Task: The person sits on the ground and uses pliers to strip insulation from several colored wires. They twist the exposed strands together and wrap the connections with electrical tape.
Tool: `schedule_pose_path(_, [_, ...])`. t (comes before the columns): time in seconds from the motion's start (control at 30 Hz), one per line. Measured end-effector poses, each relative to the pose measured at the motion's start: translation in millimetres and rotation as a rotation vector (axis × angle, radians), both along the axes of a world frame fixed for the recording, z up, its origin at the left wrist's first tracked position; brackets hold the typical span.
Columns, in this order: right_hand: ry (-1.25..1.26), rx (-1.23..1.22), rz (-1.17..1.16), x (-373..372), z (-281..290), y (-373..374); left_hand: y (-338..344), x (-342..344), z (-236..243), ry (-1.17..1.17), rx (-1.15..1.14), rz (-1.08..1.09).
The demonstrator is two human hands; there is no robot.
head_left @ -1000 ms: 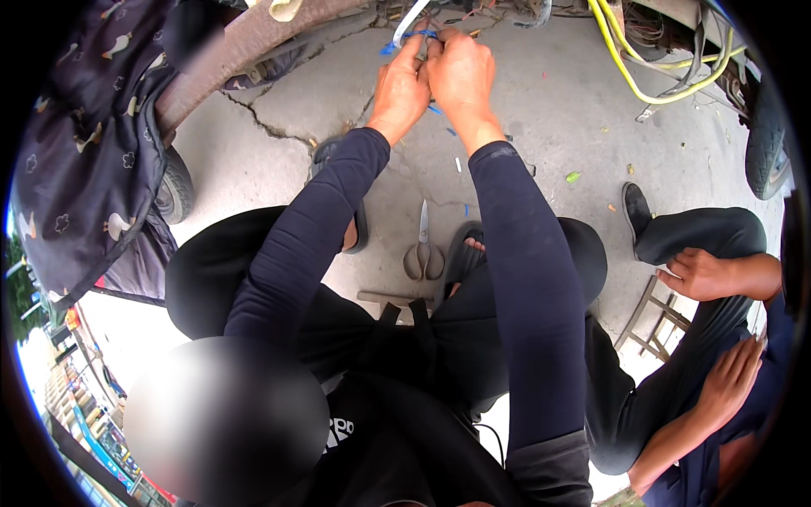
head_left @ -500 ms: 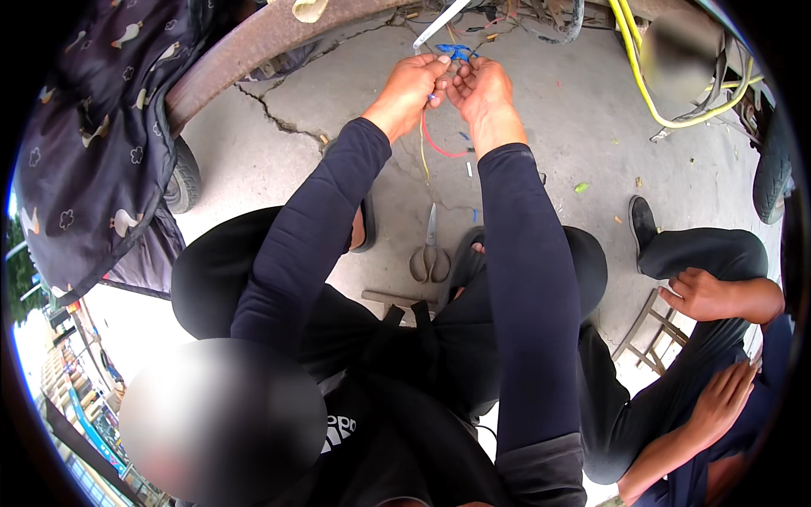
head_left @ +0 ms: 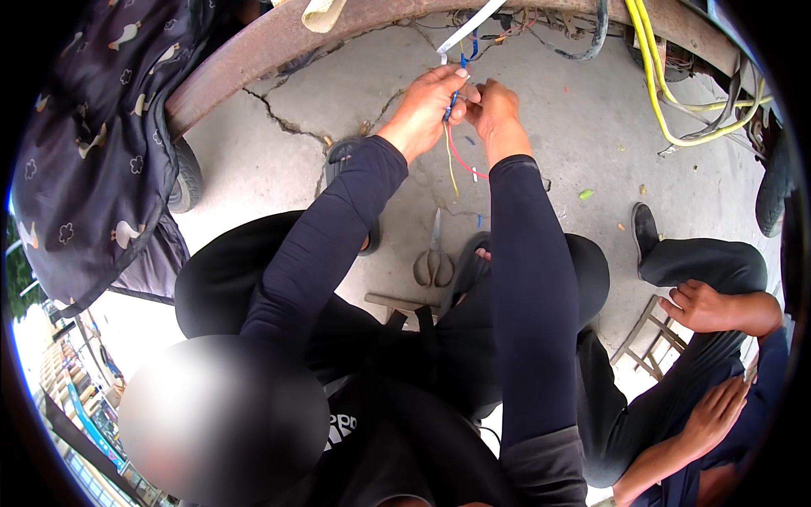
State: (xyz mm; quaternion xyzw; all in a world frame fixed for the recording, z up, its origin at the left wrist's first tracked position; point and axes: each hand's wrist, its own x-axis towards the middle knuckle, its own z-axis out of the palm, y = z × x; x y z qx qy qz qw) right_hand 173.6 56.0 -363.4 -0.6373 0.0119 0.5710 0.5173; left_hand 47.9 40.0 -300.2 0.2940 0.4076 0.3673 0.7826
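At the top centre my left hand pinches blue wire just below a white cable. Close on its right, my right hand has curled fingers at the same wires; what exactly they hold is too small to make out. A red wire and a thin yellow wire hang below my hands over the concrete ground. A pair of scissors lies on the ground between my sandalled feet.
A rusty metal beam crosses the top. Patterned fabric drapes at left over a wheel. Looped yellow cable hangs at top right near a tyre. A seated co-worker is at right beside a wooden stool.
My hands have come down and apart slightly from the top edge, with the blue wire now stretched down through my left fingers. Red and yellow wires, hidden earlier, now dangle below.
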Motion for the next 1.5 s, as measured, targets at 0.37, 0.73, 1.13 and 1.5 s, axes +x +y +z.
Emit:
schedule_pose_path(0.37, [-1.449, 0.412, 0.694, -54, 92, -34, -25, -19, -8, 0.369, 0.359, 0.136])
schedule_pose_path(0.73, [-1.866, -0.050, 1.317, -62, 105, -2, -25, -15, -19, 0.768, 0.651, 0.088])
schedule_pose_path(1.13, [-1.540, 0.612, 0.509, -64, 86, -41, -29, -24, -16, 0.463, 0.381, 0.214])
schedule_pose_path(1.5, [-0.310, 0.482, 0.217, -52, 120, -55, -32, -37, 27, 0.286, 0.273, 0.091])
